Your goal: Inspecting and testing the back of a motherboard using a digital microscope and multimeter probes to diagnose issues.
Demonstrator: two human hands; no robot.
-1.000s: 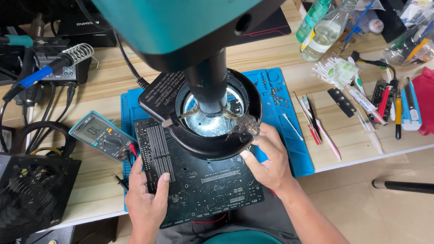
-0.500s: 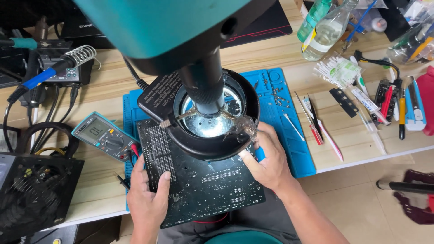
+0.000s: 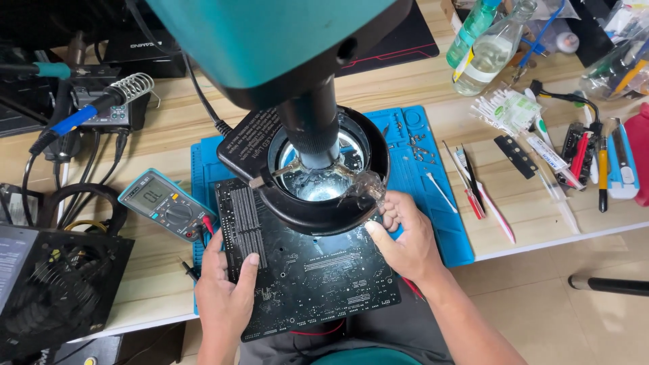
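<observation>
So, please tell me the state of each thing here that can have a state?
Circuit board: flat, under the microscope, held at both sides.
Left hand: gripping the board's left edge.
Right hand: at the board's right edge, by the ring light.
Ring light: lit.
Multimeter: switched on, display showing digits.
Clear bottle: lying down, partly filled.

A black circuit board [image 3: 307, 267] lies flat on the blue mat [image 3: 439, 203], partly under the microscope's ring light [image 3: 318, 203].

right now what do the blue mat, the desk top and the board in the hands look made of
Blue mat: probably soft silicone, matte, with moulded trays. Desk top: pale wood or wood-look laminate, visible grain. Circuit board: rigid black laminate, slightly glossy, with rows of solder points; left hand and right hand hold it.
</observation>
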